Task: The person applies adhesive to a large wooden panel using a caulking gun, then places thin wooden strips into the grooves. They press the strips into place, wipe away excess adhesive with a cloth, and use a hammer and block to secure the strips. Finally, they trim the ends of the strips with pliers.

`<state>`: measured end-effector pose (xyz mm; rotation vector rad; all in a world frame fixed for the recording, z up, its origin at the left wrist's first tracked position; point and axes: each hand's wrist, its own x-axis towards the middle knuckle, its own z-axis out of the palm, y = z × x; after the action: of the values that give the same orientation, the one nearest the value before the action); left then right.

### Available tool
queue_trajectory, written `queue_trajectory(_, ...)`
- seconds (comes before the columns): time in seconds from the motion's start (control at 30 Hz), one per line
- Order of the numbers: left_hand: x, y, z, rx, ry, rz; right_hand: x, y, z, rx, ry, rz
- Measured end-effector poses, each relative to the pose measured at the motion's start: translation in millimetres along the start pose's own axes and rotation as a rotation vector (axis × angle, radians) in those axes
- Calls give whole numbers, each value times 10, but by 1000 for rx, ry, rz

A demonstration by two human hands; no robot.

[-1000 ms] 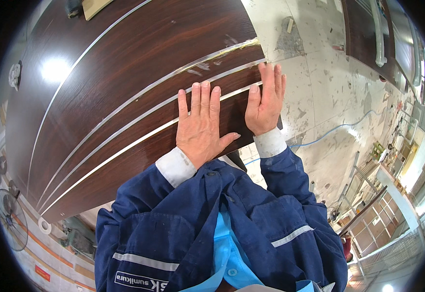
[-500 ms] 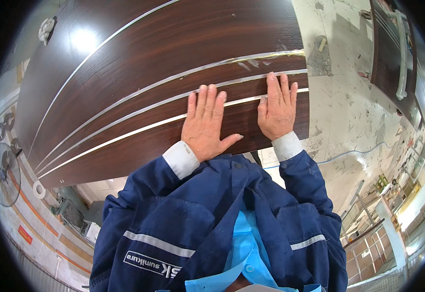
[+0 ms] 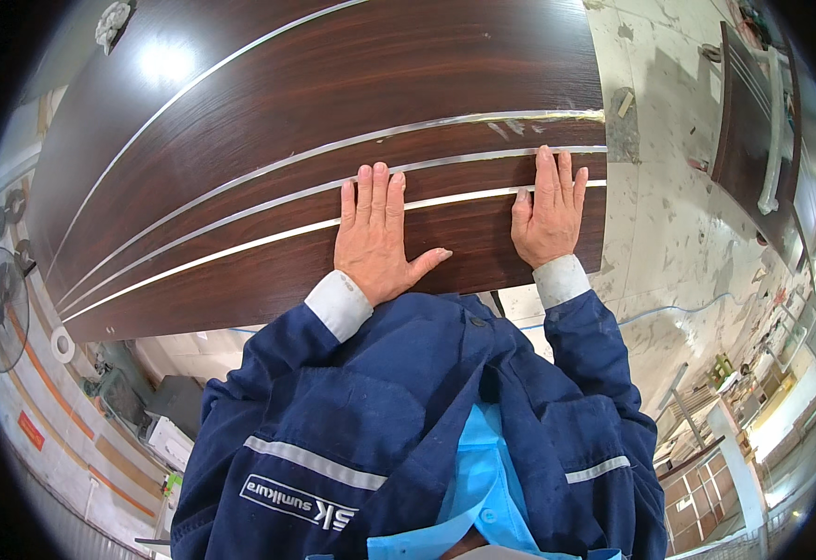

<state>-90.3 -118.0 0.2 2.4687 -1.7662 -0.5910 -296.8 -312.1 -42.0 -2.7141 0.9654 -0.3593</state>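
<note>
Both of my palms lie flat on a dark brown wood-grain panel (image 3: pixel 352 79) crossed by several thin silvery strips. My left hand (image 3: pixel 374 233) rests near the panel's close edge, thumb spread to the right, fingertips at the second strip (image 3: pixel 464 159) from the near side. Further right, my right hand (image 3: pixel 550 210) lies by the panel's right end with its fingers stretched out over the nearest strip (image 3: pixel 268 242). Neither hand holds anything. At the right end of the third strip (image 3: pixel 324 154) there is a yellowish smear, with pale streaks beside it.
A crumpled white wad (image 3: pixel 112 25) sits at the panel's far left edge. Another dark panel (image 3: pixel 753 140) with a wrapped long piece on it stands at the right. A fan (image 3: pixel 5 308) is at the left, and a blue hose (image 3: pixel 674 308) runs over the stained floor.
My hands have spread a little further apart, the left one shifting left along the strips and the right one slightly right. Both stay flat on the panel. The view has shifted slightly.
</note>
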Motion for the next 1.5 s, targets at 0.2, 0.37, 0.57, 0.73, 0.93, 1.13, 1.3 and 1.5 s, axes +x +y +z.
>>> queue_trajectory(0.2, 10, -5, -14, -44, -30, -14, 22, -42, -44, 36, 58, -32)
queue_trajectory(0.37, 10, 7, -20, -105, 35, 2, 20, -354, -52, 122, -18, -124)
queue_trajectory(0.57, 14, -8, -51, -66, 13, 17, 73, -805, 170, 205, -88, -191)
queue_trajectory(0.73, 4, -9, -41, -67, 20, 25, 58, -837, 190, 154, -99, -166)
queue_trajectory(0.93, 17, -5, -51, -51, 18, 32, 44, -823, 241, 148, -77, -181)
queue_trajectory(1.13, 7, -16, -32, -31, 19, 46, 31, -747, 204, 174, 10, -123)
queue_trajectory(1.3, -5, -47, 47, -37, 40, 53, 93, -459, 113, 63, 78, 205)
queue_trajectory(1.5, -9, -102, 151, -100, 139, 131, 70, -263, 141, -47, 39, 201)
